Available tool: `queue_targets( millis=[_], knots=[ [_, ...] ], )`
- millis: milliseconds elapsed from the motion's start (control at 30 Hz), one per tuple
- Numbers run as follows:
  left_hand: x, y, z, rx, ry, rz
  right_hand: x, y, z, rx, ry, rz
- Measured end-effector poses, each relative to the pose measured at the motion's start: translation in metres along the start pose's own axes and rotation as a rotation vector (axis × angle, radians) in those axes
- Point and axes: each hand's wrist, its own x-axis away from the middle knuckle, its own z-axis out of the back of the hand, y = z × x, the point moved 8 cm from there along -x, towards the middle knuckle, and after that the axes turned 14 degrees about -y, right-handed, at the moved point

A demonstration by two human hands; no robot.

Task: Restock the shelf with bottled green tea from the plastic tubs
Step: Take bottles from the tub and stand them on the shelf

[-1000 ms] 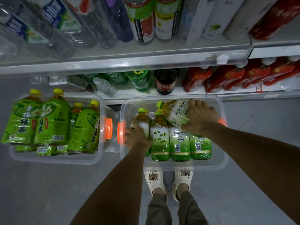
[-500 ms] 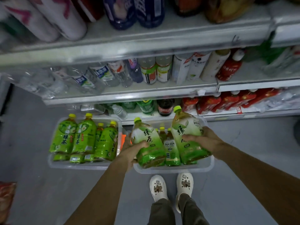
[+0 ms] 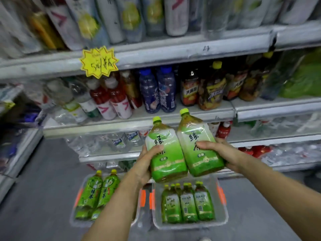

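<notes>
While the left hand (image 3: 145, 164) grips one green tea bottle (image 3: 165, 153) and the right hand (image 3: 224, 152) grips another (image 3: 199, 146), both raised above the near right tub (image 3: 220, 221), keep them upright and seat each on the shelf (image 3: 139, 126).

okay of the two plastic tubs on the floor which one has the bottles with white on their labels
The right tub, below the right hand. Its bottles carry white-and-green labels, while the left tub holds bottles with all-green labels.
</notes>
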Motion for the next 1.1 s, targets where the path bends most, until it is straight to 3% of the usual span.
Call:
queue_targets(
  millis=[133, 567, 933, 1100],
  knots=[
    [0.021, 0.060, -0.027, -0.088, 0.065, -0.169, 0.028, -0.063, -0.018, 0.074, -0.018, 0.163],
    [0.076, 0.258, -0.127, -0.366, -0.024, -0.641, 0.100, -0.251, -0.030, 0.195, 0.062, 0.614],
    [0.080, 0.382, -0.231, -0.324, -0.099, -0.930, 0.162, -0.436, -0.014, 0.219, 0.108, 0.947],
    [0.078, 0.423, -0.263, -0.354, -0.049, -1.018, 0.175, -0.508, -0.001, 0.211, 0.187, 1.075]
  ],
)
